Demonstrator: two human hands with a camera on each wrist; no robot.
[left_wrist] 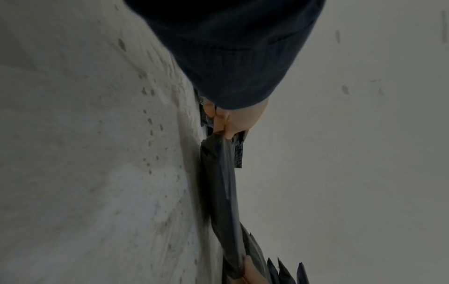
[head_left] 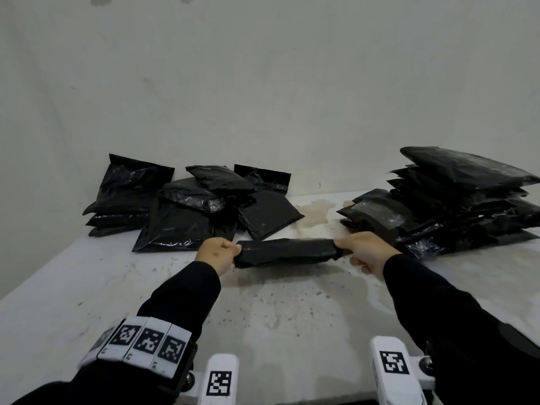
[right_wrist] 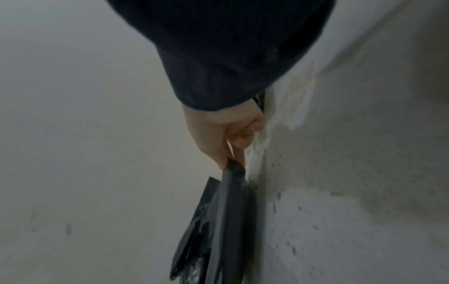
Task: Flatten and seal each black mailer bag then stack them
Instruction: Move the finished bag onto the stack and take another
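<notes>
A black mailer bag (head_left: 285, 252) is held level just above the stained white table (head_left: 263, 311), stretched between both hands. My left hand (head_left: 222, 252) pinches its left end, fingers curled round the edge. My right hand (head_left: 355, 249) pinches the right end between thumb and fingers. In the left wrist view the bag (left_wrist: 219, 192) runs from my left hand (left_wrist: 226, 123) down toward the other hand. In the right wrist view my right hand (right_wrist: 230, 146) pinches the bag's (right_wrist: 230, 211) end beside the table.
A loose heap of black mailer bags (head_left: 190, 203) lies at the back left against the wall. A tall stack of black bags (head_left: 455, 200) stands at the back right. A brownish stain (head_left: 317, 213) marks the table between them.
</notes>
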